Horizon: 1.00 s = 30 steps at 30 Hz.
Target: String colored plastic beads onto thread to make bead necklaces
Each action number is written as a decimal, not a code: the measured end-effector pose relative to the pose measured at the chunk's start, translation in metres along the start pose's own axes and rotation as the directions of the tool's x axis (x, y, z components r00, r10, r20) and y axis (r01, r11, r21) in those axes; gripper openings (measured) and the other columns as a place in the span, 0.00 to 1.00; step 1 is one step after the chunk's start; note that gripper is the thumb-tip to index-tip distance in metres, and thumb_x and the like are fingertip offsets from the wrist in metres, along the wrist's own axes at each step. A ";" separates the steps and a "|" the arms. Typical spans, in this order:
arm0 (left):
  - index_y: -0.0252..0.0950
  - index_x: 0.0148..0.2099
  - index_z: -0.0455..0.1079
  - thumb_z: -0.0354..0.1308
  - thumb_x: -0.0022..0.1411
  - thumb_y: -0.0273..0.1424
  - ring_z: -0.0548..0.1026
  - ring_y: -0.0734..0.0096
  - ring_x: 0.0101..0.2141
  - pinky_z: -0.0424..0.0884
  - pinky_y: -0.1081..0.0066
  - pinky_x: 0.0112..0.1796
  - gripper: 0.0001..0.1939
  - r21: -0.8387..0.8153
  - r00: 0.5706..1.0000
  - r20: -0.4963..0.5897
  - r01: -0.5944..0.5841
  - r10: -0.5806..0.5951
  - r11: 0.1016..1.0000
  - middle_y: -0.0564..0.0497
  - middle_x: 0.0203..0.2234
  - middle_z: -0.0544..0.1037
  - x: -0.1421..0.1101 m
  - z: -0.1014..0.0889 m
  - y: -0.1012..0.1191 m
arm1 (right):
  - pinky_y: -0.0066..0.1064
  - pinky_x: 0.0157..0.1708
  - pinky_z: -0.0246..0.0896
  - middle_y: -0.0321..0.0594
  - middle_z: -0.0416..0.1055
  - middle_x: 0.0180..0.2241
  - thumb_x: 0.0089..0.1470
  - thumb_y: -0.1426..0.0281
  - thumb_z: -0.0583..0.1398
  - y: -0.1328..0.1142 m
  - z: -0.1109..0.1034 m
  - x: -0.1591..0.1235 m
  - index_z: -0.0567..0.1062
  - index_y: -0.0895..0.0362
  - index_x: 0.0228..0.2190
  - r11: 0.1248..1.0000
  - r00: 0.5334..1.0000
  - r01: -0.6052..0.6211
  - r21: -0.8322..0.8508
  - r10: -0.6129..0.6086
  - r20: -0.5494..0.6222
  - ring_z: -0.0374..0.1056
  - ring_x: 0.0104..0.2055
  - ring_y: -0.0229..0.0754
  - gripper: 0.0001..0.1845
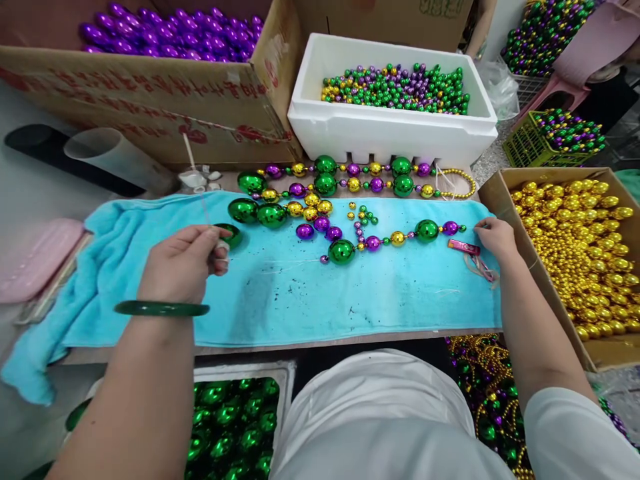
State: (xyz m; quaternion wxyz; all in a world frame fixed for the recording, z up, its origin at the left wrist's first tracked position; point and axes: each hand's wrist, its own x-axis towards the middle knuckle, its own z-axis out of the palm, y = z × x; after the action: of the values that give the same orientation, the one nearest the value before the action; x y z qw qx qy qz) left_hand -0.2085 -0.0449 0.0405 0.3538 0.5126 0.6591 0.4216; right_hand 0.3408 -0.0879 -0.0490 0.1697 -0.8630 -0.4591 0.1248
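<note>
My left hand [183, 260], with a green bangle at the wrist, is closed in a pinch over the left of the blue towel [300, 310]. A thin thread-like line rises from its fingertips, and a green oval bead lies behind them. A partly strung bead strand [397, 238] in green, purple and gold lies mid-towel, with pale thread running left from its end. My right hand [495, 239] pinches just beyond the strand's right end; what is between the fingers is too small to see. Below it lies a small pink tool [463, 247] with ribbon. Loose gold and purple beads [311, 213] sit mid-towel.
A bead necklace [354, 185] lies behind the towel. At the back stand a carton [150, 93] of purple beads and a white foam box [390, 133] of mixed beads. A carton [540, 280] of gold beads is on the right, and green beads [233, 427] sit below the table edge.
</note>
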 end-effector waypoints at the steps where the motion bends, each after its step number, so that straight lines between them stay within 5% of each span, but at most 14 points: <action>1: 0.28 0.35 0.70 0.53 0.60 0.28 0.63 0.85 0.15 0.61 0.82 0.16 0.08 -0.022 0.999 0.032 0.011 -0.010 1.000 0.59 0.16 0.66 -0.005 0.006 0.001 | 0.34 0.33 0.58 0.42 0.72 0.28 0.44 0.67 0.58 -0.002 -0.001 -0.002 0.78 0.58 0.30 1.000 1.000 0.003 -0.005 -0.003 -0.011 0.64 0.31 0.43 0.12; 6: 0.32 0.36 0.71 0.54 0.60 0.31 0.65 0.81 0.17 0.62 0.80 0.17 0.08 -0.064 0.989 0.142 -0.031 0.039 0.998 0.57 0.19 0.68 -0.036 0.034 0.018 | 0.39 0.40 0.60 0.49 0.68 0.44 0.47 0.68 0.57 -0.024 -0.014 -0.021 0.76 0.58 0.38 0.997 0.953 0.057 -0.049 -0.069 -0.294 0.66 0.39 0.48 0.15; 10: 0.35 0.37 0.72 0.54 0.61 0.36 0.67 0.79 0.20 0.65 0.79 0.20 0.10 -0.002 0.965 0.233 -0.120 0.117 0.993 0.56 0.21 0.69 -0.063 0.054 0.027 | 0.39 0.41 0.61 0.47 0.69 0.38 0.53 0.68 0.54 -0.066 -0.014 -0.067 0.76 0.58 0.33 0.964 0.897 0.243 0.107 -0.181 -0.403 0.66 0.37 0.45 0.12; 12: 0.36 0.39 0.73 0.52 0.62 0.37 0.69 0.77 0.21 0.67 0.78 0.22 0.12 0.040 0.942 0.290 -0.188 0.169 0.981 0.55 0.21 0.70 -0.077 0.066 0.027 | 0.38 0.41 0.61 0.44 0.72 0.33 0.54 0.67 0.55 -0.094 -0.003 -0.101 0.76 0.57 0.31 0.852 0.895 0.407 0.329 -0.301 -0.329 0.66 0.36 0.43 0.10; 14: 0.37 0.40 0.73 0.51 0.63 0.37 0.71 0.74 0.23 0.69 0.76 0.26 0.12 0.084 0.891 0.377 -0.306 0.254 0.948 0.54 0.22 0.72 -0.090 0.081 0.026 | 0.36 0.38 0.62 0.40 0.72 0.31 0.53 0.66 0.58 -0.121 0.012 -0.138 0.76 0.55 0.31 0.687 0.897 0.409 0.601 -0.422 -0.128 0.67 0.34 0.41 0.08; 17: 0.38 0.41 0.73 0.48 0.64 0.34 0.74 0.70 0.30 0.71 0.72 0.35 0.12 0.124 0.752 0.529 -0.527 0.394 0.841 0.50 0.29 0.77 -0.106 0.101 0.021 | 0.31 0.30 0.62 0.38 0.72 0.32 0.52 0.64 0.61 -0.152 0.035 -0.185 0.76 0.53 0.37 0.474 0.838 0.178 0.862 -0.533 0.120 0.64 0.28 0.36 0.10; 20: 0.37 0.41 0.72 0.45 0.66 0.31 0.75 0.68 0.36 0.70 0.69 0.39 0.14 0.165 0.643 0.600 -0.681 0.476 0.713 0.48 0.34 0.78 -0.117 0.113 0.014 | 0.27 0.20 0.57 0.36 0.70 0.30 0.51 0.64 0.62 -0.163 0.049 -0.210 0.76 0.53 0.36 0.315 0.853 -0.062 0.947 -0.476 0.214 0.60 0.21 0.32 0.10; 24: 0.35 0.39 0.71 0.43 0.68 0.31 0.74 0.67 0.35 0.69 0.69 0.37 0.15 0.240 0.616 0.637 -0.730 0.463 0.640 0.47 0.32 0.77 -0.128 0.119 0.005 | 0.26 0.15 0.54 0.36 0.69 0.30 0.49 0.67 0.63 -0.158 0.057 -0.219 0.76 0.54 0.28 0.219 0.884 -0.122 0.968 -0.420 0.206 0.60 0.20 0.31 0.04; 30: 0.35 0.38 0.71 0.45 0.67 0.31 0.72 0.68 0.33 0.68 0.69 0.35 0.13 0.206 0.636 0.635 -0.687 0.439 0.697 0.48 0.30 0.75 -0.137 0.119 -0.001 | 0.27 0.16 0.56 0.36 0.68 0.30 0.51 0.67 0.62 -0.149 0.057 -0.222 0.75 0.54 0.30 0.253 0.876 -0.065 0.965 -0.449 0.176 0.61 0.21 0.31 0.03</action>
State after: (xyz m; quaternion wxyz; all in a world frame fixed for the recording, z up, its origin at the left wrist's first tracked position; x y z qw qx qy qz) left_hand -0.0709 -0.1556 -0.0024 0.2475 0.8576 0.4069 0.1941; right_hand 0.0864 -0.1854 -0.0269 0.5626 -0.4712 -0.4203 0.5336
